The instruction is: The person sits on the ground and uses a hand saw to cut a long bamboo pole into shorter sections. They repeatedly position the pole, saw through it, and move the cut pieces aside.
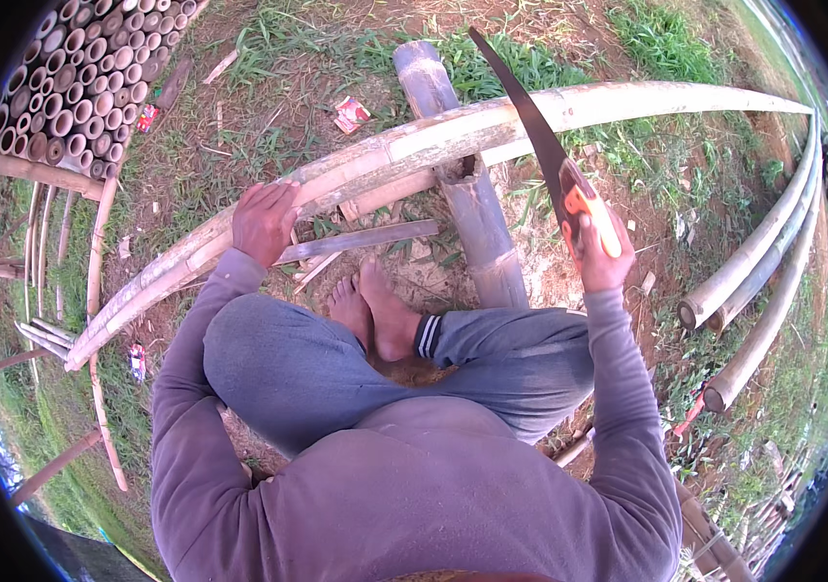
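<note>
A long, pale bamboo pole (395, 145) runs across in front of me, looking bowed in the wide view. My left hand (265, 223) is closed over the pole's near side, left of the middle. In my right hand (600, 254) is a handsaw (533, 118), gripped by its orange handle, its dark blade pointing up and away. The blade crosses over the pole in view; whether it touches cannot be told. Under the pole lies a thick grey bamboo log (492, 238), its upper part (424, 78) showing beyond the pole.
Cut bamboo pieces (84, 82) are stacked at the far left beside a bamboo frame (96, 272). Several long poles (763, 247) lie on the right. A split bamboo strip (361, 241) rests near my bare feet (390, 315). Grass, soil and a red wrapper (351, 114) lie beyond.
</note>
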{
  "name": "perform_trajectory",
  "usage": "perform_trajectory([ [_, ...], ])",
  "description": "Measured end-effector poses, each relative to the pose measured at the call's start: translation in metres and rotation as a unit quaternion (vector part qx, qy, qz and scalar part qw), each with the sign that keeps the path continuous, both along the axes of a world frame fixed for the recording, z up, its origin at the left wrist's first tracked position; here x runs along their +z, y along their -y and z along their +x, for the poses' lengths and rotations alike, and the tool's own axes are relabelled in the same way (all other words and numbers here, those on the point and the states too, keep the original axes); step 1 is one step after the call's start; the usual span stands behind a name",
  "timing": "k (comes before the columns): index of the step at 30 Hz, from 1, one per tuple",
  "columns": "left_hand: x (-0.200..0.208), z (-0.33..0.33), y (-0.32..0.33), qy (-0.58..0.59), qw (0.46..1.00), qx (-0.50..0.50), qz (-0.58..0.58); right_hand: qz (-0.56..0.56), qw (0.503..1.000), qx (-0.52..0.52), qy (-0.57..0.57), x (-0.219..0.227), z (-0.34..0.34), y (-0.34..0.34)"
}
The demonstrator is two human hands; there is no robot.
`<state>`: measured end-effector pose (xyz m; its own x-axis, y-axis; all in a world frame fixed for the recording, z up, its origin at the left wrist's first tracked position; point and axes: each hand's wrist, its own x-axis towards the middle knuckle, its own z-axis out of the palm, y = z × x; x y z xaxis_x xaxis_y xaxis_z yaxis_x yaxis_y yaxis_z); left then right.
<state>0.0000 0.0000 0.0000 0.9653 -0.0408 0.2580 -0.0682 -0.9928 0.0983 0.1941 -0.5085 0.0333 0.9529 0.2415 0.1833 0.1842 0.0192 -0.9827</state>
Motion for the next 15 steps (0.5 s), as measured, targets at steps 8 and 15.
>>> perform_trajectory([
  [8,-0.008,-0.038,0.004,0.064,0.997,-0.032,0.016,0.069,0.983,-0.171,-0.019,0.001,-0.003,-0.019],
  [15,-0.075,-0.105,0.014,-0.099,0.994,0.021,-0.034,0.094,0.971,-0.216,-0.027,-0.006,-0.038,-0.001],
])
